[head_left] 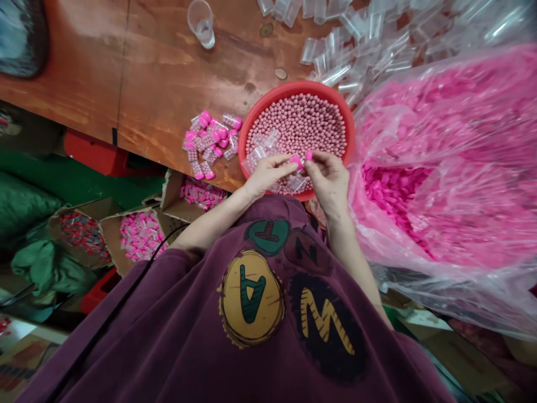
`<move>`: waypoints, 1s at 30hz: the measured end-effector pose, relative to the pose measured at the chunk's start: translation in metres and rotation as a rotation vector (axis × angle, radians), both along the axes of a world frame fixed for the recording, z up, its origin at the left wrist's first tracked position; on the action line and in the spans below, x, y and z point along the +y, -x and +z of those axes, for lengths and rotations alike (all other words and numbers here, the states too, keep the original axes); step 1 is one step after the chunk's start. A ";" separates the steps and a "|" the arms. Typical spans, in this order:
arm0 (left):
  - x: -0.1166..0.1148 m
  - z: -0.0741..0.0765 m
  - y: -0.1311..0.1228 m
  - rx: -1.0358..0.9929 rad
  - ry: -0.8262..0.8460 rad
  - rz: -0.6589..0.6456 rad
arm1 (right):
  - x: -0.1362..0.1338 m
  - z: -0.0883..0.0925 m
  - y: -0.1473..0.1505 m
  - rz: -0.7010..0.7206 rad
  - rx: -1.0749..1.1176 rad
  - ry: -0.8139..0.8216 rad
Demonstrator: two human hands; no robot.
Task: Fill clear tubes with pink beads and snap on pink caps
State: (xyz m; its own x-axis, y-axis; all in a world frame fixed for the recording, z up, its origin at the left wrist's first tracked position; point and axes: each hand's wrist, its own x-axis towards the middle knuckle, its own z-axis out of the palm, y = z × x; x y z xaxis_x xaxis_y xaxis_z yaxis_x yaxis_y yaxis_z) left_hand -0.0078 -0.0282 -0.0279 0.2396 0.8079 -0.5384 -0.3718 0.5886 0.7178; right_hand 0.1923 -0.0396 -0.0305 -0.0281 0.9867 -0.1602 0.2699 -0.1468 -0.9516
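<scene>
My left hand (268, 174) and my right hand (329, 178) meet over the near rim of a red bowl (251, 120) full of small pink beads (302, 120). The left hand is closed on a small clear tube with a pink cap (296, 162). My right hand pinches a pink cap (309, 155) right beside it. Several empty clear tubes (262, 146) lie on the beads under my hands. A pile of filled, pink-capped tubes (210, 141) lies on the wooden table (159, 73) left of the bowl.
A big clear plastic bag of pink caps (444, 162) fills the right side. Loose empty clear tubes (361, 39) are heaped behind the bowl. A clear cup (201, 22) stands at the far edge. Cardboard boxes of filled tubes (140, 235) sit below the table, left.
</scene>
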 end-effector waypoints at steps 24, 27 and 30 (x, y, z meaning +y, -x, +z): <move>-0.007 0.004 -0.013 0.202 0.222 0.062 | -0.008 -0.015 0.049 0.277 -0.632 -0.076; -0.001 -0.004 0.022 0.416 0.048 0.103 | 0.010 -0.028 0.062 0.402 -0.425 -0.087; 0.012 -0.019 0.077 0.724 -0.079 0.159 | 0.047 -0.055 0.069 0.326 -0.349 -0.058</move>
